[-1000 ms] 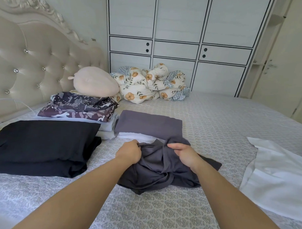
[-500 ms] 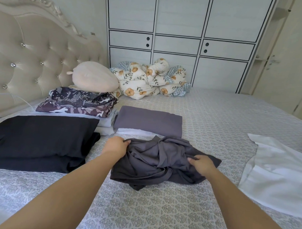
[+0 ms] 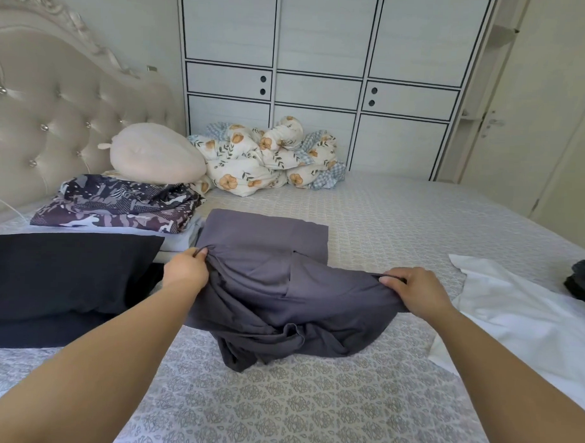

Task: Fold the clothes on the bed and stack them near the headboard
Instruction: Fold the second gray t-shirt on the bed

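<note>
Drooping between hands, dark grey garment [image 3: 281, 307] crumpled on bed [image 3: 311, 404]; left hand [image 3: 186, 271], right hand [image 3: 411, 288] pinching top edge, arms outstretched.

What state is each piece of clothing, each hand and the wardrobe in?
Dark grey garment: unfolded, stretched between both hands.
Left hand: pinching its edge.
Right hand: pinching its edge.
Grey cloth: folded flat.
Black garment: folded.
White garment: unfolded.
Wardrobe doors: closed.
</note>
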